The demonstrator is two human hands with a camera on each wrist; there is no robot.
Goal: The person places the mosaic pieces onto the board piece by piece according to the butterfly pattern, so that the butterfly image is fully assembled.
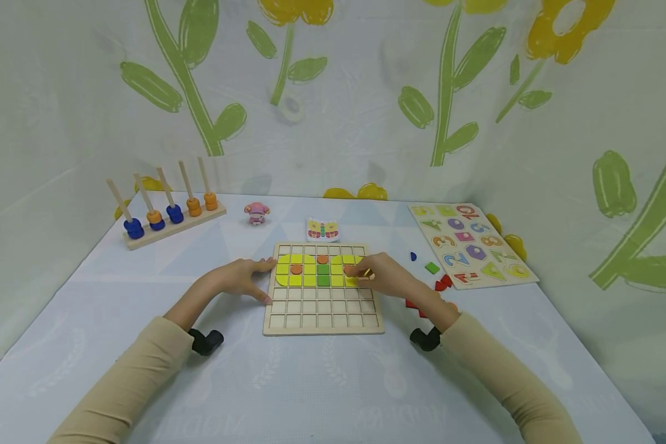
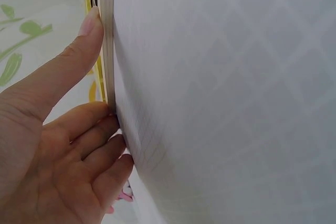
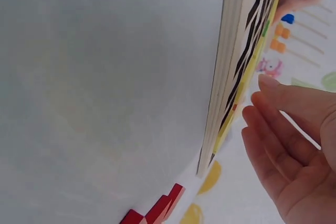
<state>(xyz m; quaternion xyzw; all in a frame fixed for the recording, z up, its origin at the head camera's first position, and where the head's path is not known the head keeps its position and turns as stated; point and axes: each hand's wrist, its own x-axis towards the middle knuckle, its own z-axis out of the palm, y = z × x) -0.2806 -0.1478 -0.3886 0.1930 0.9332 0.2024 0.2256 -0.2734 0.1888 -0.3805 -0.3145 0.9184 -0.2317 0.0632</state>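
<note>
In the head view a light wooden grid board (image 1: pixel 301 308) lies on the table. Yellow tiles (image 1: pixel 282 277), green tiles (image 1: pixel 324 280) and orange round pieces (image 1: pixel 296 269) fill part of its upper rows. My left hand (image 1: pixel 237 277) touches the board's left edge, thumb and fingers spread apart along it. Over the board's right side hovers my right hand (image 1: pixel 387 275), its fingertips beside another orange round piece. From the right wrist, that hand's loosely bent fingers (image 3: pixel 268 129) show nothing between them and stand apart from the board. A butterfly picture card (image 1: pixel 322 230) stands behind the board.
Loose red pieces (image 1: pixel 441 285), a green tile (image 1: pixel 432 267) and a blue half-round (image 1: pixel 413 256) lie to the right. A number puzzle board (image 1: pixel 474 246) is beyond them. At the back left are a peg stacker (image 1: pixel 174 225) and a pink figurine (image 1: pixel 257 213).
</note>
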